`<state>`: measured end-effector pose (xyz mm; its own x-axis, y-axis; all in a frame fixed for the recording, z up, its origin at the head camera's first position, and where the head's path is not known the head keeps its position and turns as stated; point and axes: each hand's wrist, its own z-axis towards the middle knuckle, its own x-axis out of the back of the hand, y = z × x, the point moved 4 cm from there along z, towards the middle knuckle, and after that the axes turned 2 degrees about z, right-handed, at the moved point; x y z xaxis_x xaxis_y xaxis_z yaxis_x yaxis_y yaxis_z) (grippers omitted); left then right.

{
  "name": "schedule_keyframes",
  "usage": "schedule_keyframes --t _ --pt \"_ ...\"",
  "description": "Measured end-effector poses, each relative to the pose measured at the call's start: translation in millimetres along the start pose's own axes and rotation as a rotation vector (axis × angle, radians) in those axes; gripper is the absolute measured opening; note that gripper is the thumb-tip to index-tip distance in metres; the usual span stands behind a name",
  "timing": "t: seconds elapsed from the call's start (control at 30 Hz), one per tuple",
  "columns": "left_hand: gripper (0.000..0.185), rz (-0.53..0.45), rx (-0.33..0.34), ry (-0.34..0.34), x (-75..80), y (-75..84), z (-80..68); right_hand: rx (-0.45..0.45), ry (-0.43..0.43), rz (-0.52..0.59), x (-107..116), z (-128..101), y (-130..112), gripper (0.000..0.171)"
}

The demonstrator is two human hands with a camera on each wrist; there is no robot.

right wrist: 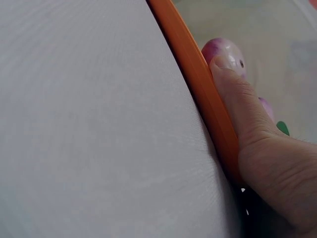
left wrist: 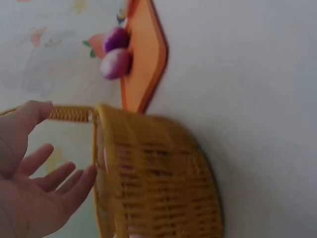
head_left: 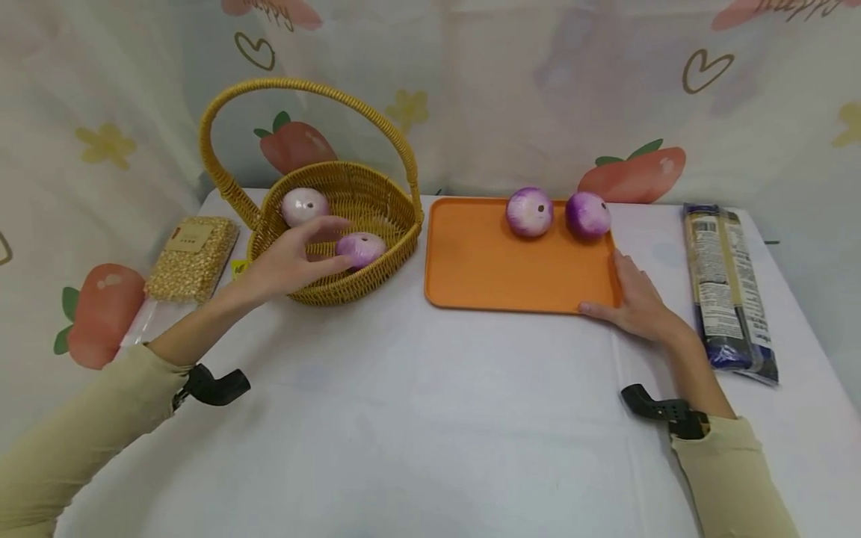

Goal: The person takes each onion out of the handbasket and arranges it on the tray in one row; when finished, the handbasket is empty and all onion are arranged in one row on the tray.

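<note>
A yellow wicker basket (head_left: 403, 217) with a tall handle stands at the left and holds two pale purple onions (head_left: 361, 249) (head_left: 304, 205). My left hand (head_left: 316, 250) reaches into it, fingers spread, just over the nearer onion; I cannot tell if it touches. In the left wrist view that hand (left wrist: 34, 193) is open beside the basket's rim (left wrist: 158, 183). An orange tray (head_left: 498, 269) carries two darker purple onions (head_left: 530, 211) (head_left: 588, 214) at its back. My right hand (head_left: 628, 295) rests against the tray's near right corner, its thumb (right wrist: 237, 99) lying straight along the rim (right wrist: 198, 79).
A clear bag of yellow kernels (head_left: 191, 258) lies left of the basket. A long dark pasta packet (head_left: 726, 284) lies near the table's right edge. A white cloth covers the table, and a strawberry-print curtain hangs close behind it.
</note>
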<state>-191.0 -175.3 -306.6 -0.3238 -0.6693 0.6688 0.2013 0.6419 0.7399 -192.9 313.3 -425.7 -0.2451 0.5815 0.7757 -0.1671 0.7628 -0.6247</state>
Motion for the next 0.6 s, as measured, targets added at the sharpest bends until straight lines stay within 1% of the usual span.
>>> schedule_keyframes --t 0.07,0.13,0.23,0.3,0.37,0.47,0.6 --pt "0.056 0.041 0.01 0.049 7.8 -5.1 4.6 0.004 0.001 0.0 0 0 1 0.112" --pt "0.052 0.06 0.01 0.091 15.9 -9.8 8.5 0.009 0.003 0.001 0 0 1 0.113" --pt "0.049 0.069 -0.017 0.132 26.6 -16.4 14.2 0.021 0.015 0.002 1 0 0 0.113" --pt "0.048 0.076 -0.014 0.132 32.1 -21.9 18.6 0.027 0.02 0.001 2 -1 -1 0.113" --pt "0.051 0.095 0.01 0.125 36.7 -27.9 22.6 0.022 0.017 0.003 3 -1 -1 0.113" --pt "0.053 0.145 0.067 0.113 42.9 -35.9 26.5 0.016 0.011 0.006 2 -1 0 0.112" --pt "0.056 0.19 0.114 0.107 48.7 -39.0 30.3 0.002 0.006 0.005 0 0 0 0.113"
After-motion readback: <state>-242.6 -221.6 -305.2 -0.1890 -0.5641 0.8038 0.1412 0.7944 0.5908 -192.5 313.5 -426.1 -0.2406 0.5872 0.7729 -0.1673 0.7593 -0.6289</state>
